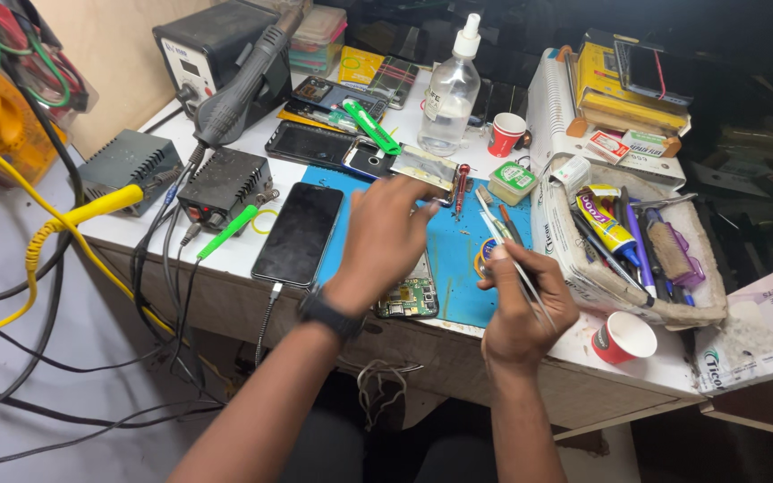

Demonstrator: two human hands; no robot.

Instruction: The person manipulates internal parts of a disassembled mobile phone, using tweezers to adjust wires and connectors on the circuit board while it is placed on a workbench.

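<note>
Blue mat: lies on the white workbench and serves as the landmark for every place below.
Left hand: over the middle of the mat, fingers curled down and reaching toward the mat's far edge; whether they pinch anything I cannot tell. A black watch sits on its wrist.
Right hand: at the mat's right near corner, closed around thin metal tweezers whose tips point toward the mat's far side.
Opened phone: on the mat's near edge, partly under the left wrist, its green circuit board showing.
Black phone: face up just left of the mat, a cable plugged into its near end.
Clear spray bottle: beyond the mat's far edge.
Red paper cup: right of the mat, near the bench's front edge.
Grey tray: right of the mat, filled with tubes and tools.
</note>
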